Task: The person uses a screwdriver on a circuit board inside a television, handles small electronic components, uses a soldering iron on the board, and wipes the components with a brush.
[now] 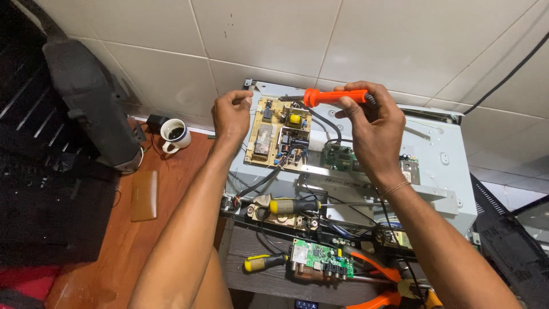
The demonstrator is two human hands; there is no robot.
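My right hand grips an orange-handled screwdriver held level, its dark tip pointing left over the top of a yellowish power board. My left hand has its fingers pinched at the upper left corner of that board, on the grey metal back panel of a flat screen leaning against the tiled wall. Whether the left fingers hold a small part I cannot tell. A small green circuit board sits to the right of the power board, with black cables running between them.
A yellow-and-black screwdriver lies along the panel's lower edge, another beside a loose green board. Orange-handled pliers rest at bottom right. A white mug stands on the wooden surface left, next to dark equipment.
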